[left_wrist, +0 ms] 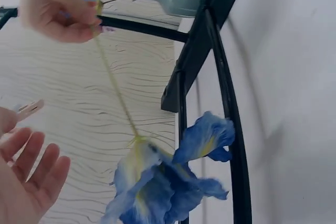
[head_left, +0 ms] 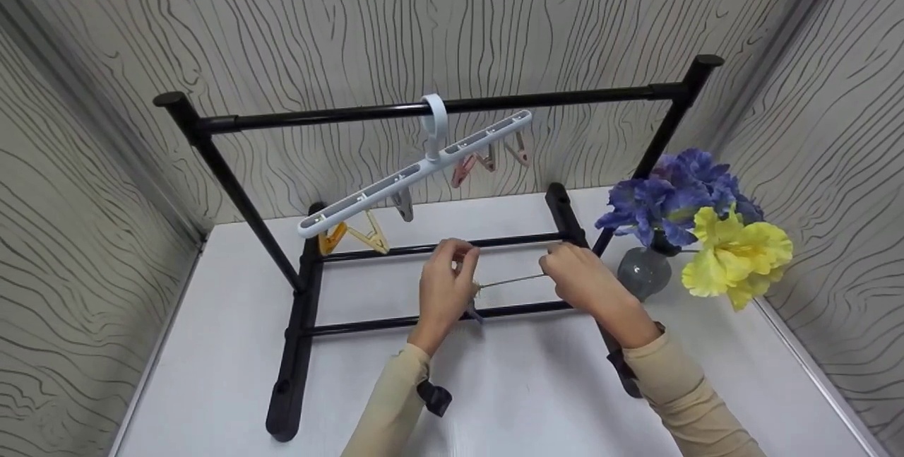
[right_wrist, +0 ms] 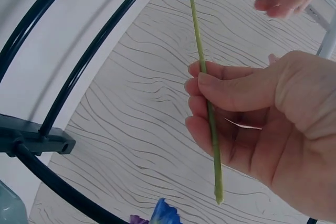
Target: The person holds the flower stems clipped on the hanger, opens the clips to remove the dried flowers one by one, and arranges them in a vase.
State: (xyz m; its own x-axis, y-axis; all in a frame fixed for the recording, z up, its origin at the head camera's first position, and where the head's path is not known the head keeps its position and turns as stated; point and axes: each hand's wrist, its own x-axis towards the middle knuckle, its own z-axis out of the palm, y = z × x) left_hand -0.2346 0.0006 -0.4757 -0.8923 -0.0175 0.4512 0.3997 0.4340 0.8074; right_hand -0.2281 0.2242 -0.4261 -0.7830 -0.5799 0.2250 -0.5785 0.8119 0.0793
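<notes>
My right hand pinches the green stem of an artificial blue flower between thumb and fingers. The stem's cut end sticks out below that hand in the right wrist view. In the left wrist view the blue blossom hangs at the stem's other end, in front of the rack's lower bars. My left hand is beside the blossom, apart from it, with relaxed fingers and nothing held. In the head view the left hand hides most of the blossom.
A black rack stands on the white table. From its top bar hangs a light-blue hanger with several coloured clips. At the right, a grey glass vase holds purple-blue flowers and a yellow flower.
</notes>
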